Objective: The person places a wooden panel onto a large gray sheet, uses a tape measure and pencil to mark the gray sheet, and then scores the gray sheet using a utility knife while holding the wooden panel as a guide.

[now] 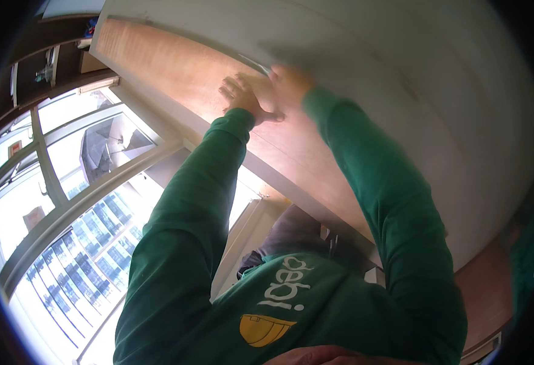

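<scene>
My left hand lies with fingers spread on a tan wooden panel, its thumb stretched toward the right. Just right of it, my right hand is closed and slightly blurred by motion, at the seam where the panel meets a pale grey surface. A thin, light, shiny strip juts from the right hand's fingers along that seam. Whether it is a blade or some other slim tool cannot be made out. Both forearms, in green sleeves, reach up and forward.
Large windows with pale frames stand at the left, and a dark umbrella shows behind the glass. Dark shelves with small items are at the upper left. A reddish-brown wooden surface is at the lower right.
</scene>
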### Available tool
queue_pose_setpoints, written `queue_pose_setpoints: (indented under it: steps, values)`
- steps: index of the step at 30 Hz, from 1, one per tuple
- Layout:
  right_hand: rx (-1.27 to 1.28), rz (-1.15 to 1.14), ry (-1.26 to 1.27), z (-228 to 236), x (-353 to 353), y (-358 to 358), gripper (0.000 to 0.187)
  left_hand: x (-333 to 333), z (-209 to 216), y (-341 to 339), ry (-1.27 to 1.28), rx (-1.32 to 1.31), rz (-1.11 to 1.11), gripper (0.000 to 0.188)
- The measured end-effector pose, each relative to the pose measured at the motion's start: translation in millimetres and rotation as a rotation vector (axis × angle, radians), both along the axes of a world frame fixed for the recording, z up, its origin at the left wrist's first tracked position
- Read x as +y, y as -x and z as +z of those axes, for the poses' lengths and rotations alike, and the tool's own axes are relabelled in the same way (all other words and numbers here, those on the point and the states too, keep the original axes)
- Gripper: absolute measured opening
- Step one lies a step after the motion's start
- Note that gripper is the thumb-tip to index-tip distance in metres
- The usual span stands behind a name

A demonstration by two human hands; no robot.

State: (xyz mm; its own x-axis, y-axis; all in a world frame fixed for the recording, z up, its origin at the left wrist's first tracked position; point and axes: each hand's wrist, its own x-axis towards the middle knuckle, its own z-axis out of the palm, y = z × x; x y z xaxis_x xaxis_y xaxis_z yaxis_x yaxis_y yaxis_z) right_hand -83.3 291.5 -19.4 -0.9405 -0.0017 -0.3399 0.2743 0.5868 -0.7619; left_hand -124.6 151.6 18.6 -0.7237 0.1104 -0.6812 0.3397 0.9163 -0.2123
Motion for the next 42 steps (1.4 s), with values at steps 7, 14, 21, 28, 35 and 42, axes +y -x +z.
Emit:
queue_pose_setpoints:
  steps: [7, 14, 21, 28, 35, 42]
  values:
    - [0.065, 0.000, 0.055, -22.9, -29.0, 74.8, 0.027, -5.5, 5.9, 6.8, -0.053, 0.005, 0.031, 0.158]
    - [-0.093, 0.195, -0.021, -6.3, -5.5, 37.8, 0.023, -12.2, -16.2, 7.5, -0.067, 0.093, -0.078, 0.157]
    - [0.100, 0.093, 0.019, -6.9, 91.4, -219.8, 0.013, -21.8, -16.6, -0.9, -0.100, 0.101, -0.004, 0.157]
    - [-0.301, 0.044, 0.028, 86.9, 163.8, -307.9, 0.022, -19.0, -15.4, -2.0, -0.118, 0.107, 0.022, 0.153]
    - [0.094, 0.041, 0.174, 14.1, 49.7, -66.1, 0.023, -5.2, 2.1, 2.2, -0.109, 0.015, 0.063, 0.154]
    - [0.173, 0.086, 0.061, -28.5, -24.9, 70.9, 0.026, -12.6, 7.1, 4.7, -0.128, 0.015, 0.083, 0.155]
